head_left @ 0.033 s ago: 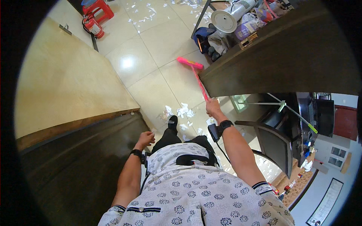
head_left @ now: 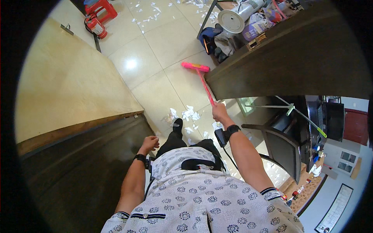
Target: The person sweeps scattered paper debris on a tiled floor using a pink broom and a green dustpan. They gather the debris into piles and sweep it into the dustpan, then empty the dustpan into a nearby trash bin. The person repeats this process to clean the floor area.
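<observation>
My right hand is wrapped round the upper end of a pink broom, whose handle runs away from me. The pink broom head rests on the tiled floor, close to the lower corner of a dark wooden panel. My left hand hangs beside my left hip with its fingers curled, and I see nothing in it. Torn white paper scraps lie scattered on the floor between my feet and the broom head, near my black shoe.
A dark panel stands at the right, and a yellowish door at the left. More scraps lie far ahead. A fire extinguisher and red stool stand far left. A dark chair and green-handled squeegee are at right.
The broom head has turned slightly, its left end now a little nearer to me. My hands hold almost the same places.
</observation>
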The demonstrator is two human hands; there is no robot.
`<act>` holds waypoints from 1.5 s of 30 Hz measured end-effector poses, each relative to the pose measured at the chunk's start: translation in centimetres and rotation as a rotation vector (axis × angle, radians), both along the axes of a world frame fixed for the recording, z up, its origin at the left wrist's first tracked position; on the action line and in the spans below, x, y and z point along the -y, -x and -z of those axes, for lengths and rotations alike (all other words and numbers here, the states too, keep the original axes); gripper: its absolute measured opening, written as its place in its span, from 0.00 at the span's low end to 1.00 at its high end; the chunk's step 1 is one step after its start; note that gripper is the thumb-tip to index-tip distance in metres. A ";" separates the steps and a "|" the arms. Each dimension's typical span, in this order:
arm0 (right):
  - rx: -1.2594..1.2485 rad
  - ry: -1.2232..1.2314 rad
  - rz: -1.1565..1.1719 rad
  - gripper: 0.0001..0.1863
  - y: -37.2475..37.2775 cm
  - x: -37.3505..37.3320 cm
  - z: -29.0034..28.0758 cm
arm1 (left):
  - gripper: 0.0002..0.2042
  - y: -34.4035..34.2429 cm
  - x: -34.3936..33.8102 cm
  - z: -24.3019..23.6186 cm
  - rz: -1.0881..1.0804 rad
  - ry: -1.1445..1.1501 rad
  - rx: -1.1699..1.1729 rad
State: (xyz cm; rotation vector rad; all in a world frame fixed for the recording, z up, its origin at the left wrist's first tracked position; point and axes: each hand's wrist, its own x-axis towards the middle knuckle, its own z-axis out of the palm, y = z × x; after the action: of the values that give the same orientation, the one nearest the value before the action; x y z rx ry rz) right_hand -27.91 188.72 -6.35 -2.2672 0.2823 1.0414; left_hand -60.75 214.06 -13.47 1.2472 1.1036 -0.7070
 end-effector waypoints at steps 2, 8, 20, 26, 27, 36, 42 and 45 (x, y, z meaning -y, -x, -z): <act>0.000 -0.058 -0.004 0.19 1.7 2.6 0.7 | 0.17 0.6 0.0 0.2 0.031 0.026 -0.026; -0.215 -0.150 0.076 0.21 5.9 7.6 -6.3 | 0.13 0.9 1.7 1.3 0.043 0.039 -0.047; 0.220 -0.072 -0.517 0.22 11.1 12.1 -14.2 | 0.16 -3.2 3.7 2.4 0.160 0.054 0.040; 0.315 -0.002 -0.708 0.21 10.2 9.6 -6.4 | 0.16 -1.9 6.3 1.6 0.139 0.042 0.033; 0.322 0.014 -0.757 0.21 10.2 9.3 -6.0 | 0.16 -1.2 6.7 1.6 0.114 0.031 0.035; 0.390 -0.034 -1.057 0.20 12.7 17.8 -2.4 | 0.15 7.8 17.5 1.9 -0.035 -0.020 -0.014; 0.401 0.069 -1.146 0.19 16.2 27.9 -1.4 | 0.16 15.1 30.1 1.0 -0.210 -0.021 -0.068; 0.432 0.093 -1.164 0.19 16.9 34.6 -2.7 | 0.15 17.4 33.9 -2.5 -0.187 -0.041 -0.040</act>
State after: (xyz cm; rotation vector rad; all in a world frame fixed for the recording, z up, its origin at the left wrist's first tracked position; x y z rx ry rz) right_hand -44.77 154.13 -3.68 -2.6314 -1.3225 0.9646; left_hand -78.13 180.13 -10.96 1.1508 1.2552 -0.5726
